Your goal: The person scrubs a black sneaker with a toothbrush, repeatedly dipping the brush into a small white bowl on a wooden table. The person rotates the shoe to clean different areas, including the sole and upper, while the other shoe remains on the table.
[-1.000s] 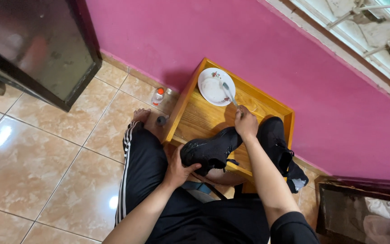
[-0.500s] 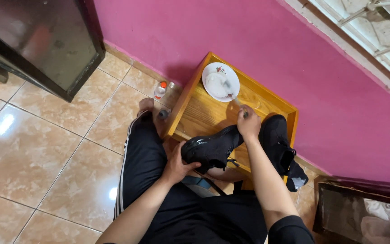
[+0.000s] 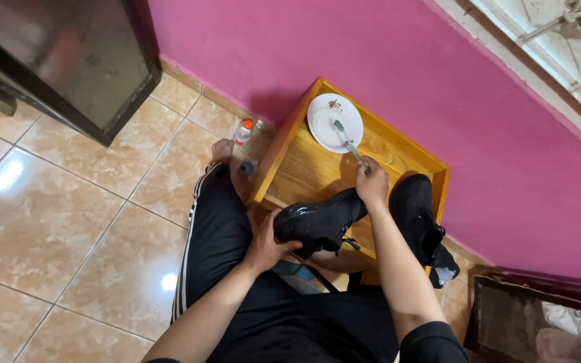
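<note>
On the tiled floor by the pink wall, I am sitting in black trousers with white side stripes [image 3: 220, 228], facing a low honey-coloured wooden tray table [image 3: 304, 171]. My left hand [image 3: 268, 245] is gripping the rounded toe end of a black textured sneaker [image 3: 321, 225], fingers curled around it. The shoe is resting over the table's near edge, above my lap, its long axis running from lower left to upper right, toe pointing toward my left hand and heel toward my right. Its surface is looking matte and slightly glossy at the toe. My right hand [image 3: 372, 185] is closing around the handle of a thin toothbrush-like brush with a pale teal shaft [image 3: 345, 140], whose head is lying on a round white ceramic plate with a small floral mark [image 3: 324, 111]. The plate is sitting flat at the table's far corner. A second black sneaker [image 3: 417, 215] is lying at the table's right side, just beside my right forearm. A small clear bottle with an orange cap [image 3: 243, 131] is standing on the beige glossy tiles left of the table.
</note>
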